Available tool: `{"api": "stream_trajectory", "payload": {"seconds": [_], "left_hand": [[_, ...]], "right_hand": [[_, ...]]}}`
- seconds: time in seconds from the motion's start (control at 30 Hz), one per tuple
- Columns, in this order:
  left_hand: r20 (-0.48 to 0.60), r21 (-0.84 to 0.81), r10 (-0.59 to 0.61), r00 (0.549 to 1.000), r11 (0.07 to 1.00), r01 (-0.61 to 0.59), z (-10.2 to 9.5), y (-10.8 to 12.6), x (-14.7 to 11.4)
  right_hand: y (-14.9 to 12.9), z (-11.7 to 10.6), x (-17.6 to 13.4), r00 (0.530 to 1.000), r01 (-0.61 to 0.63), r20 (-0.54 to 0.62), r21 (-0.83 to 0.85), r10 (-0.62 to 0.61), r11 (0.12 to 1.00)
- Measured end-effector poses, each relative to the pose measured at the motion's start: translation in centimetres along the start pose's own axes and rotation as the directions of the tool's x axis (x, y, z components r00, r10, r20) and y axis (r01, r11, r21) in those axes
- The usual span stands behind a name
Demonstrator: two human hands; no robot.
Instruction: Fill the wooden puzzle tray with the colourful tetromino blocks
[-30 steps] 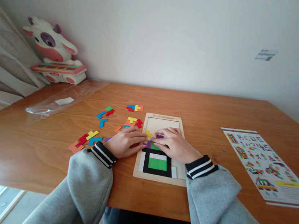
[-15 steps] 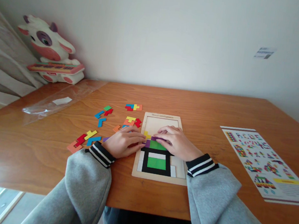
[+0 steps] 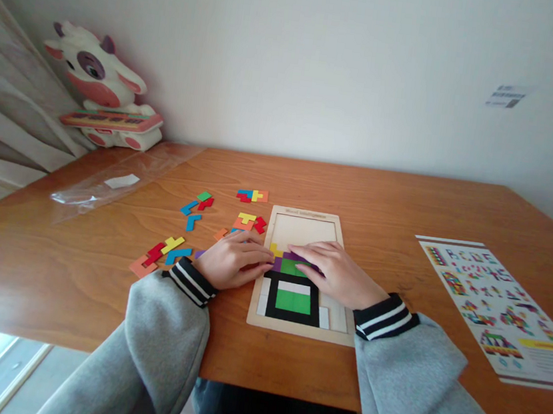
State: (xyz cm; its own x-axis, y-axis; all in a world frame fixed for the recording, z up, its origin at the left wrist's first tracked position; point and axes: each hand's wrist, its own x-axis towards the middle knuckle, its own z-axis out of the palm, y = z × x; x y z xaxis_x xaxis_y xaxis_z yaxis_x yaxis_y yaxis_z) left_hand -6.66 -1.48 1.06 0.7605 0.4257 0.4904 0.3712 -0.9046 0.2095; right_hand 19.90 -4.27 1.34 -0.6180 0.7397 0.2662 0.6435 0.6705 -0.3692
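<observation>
A wooden puzzle board [image 3: 257, 321] lies in front of me, its lower half filled with flat pieces. My right hand [image 3: 342, 272] rests over the board's right side, fingers stretched out and fingertips on a purple piece [image 3: 289, 256] above a green piece [image 3: 290, 267]. At the board's left edge is my left hand [image 3: 233, 260], fingers extended, tips beside a yellow piece [image 3: 276, 250] and another purple bit. Neither hand visibly grips a piece. Below them, black pieces [image 3: 293, 316] frame a green block [image 3: 294, 300] and a white strip [image 3: 294, 288]. The palms hide some pieces.
Loose coloured puzzle pieces [image 3: 154, 253] are scattered left of the board, with a small cluster [image 3: 251, 196] behind. A clear plastic bag [image 3: 91, 196] and a cow toy keyboard [image 3: 113, 121] sit at the left. A printed pattern sheet [image 3: 491, 300] lies at the right.
The view has shifted slightly, so everything appears moved a little. The right hand's fingers lie flatter and more stretched over the purple piece. The left hand stays at the board's left edge.
</observation>
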Motion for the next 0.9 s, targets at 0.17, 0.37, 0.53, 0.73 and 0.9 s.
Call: {"api": "stream_trajectory", "payload": {"seconds": [0.17,0.37,0.53,0.73,0.9], "left_hand": [[-0.031,0.013,0.041,0.999,0.999,-0.041,0.1,0.1,0.1],[-0.088,0.050,0.022,0.996,0.999,-0.017,-0.8,-0.5,-0.3],[-0.216,0.225,-0.127,0.968,0.958,0.176,-3.9,-2.5,-4.2],[-0.222,0.415,-0.402,0.888,0.785,0.460,-6.9,-4.3,-12.2],[-0.176,0.361,-0.568,0.804,0.723,0.589,-7.5,-4.7,-14.6]], "right_hand": [[0.0,0.2,-0.1,1.000,-0.004,0.004,-0.010,0.004,1.000],[-0.1,0.1,-0.1,0.999,-0.010,-0.039,-0.005,0.010,1.000],[0.3,-0.2,-0.2,0.989,0.009,-0.144,-0.021,-0.012,1.000],[0.6,-0.5,-0.2,0.974,0.026,-0.223,-0.042,-0.035,0.999],[0.5,-0.5,-0.2,0.968,0.022,-0.249,-0.030,-0.029,0.999]]}}
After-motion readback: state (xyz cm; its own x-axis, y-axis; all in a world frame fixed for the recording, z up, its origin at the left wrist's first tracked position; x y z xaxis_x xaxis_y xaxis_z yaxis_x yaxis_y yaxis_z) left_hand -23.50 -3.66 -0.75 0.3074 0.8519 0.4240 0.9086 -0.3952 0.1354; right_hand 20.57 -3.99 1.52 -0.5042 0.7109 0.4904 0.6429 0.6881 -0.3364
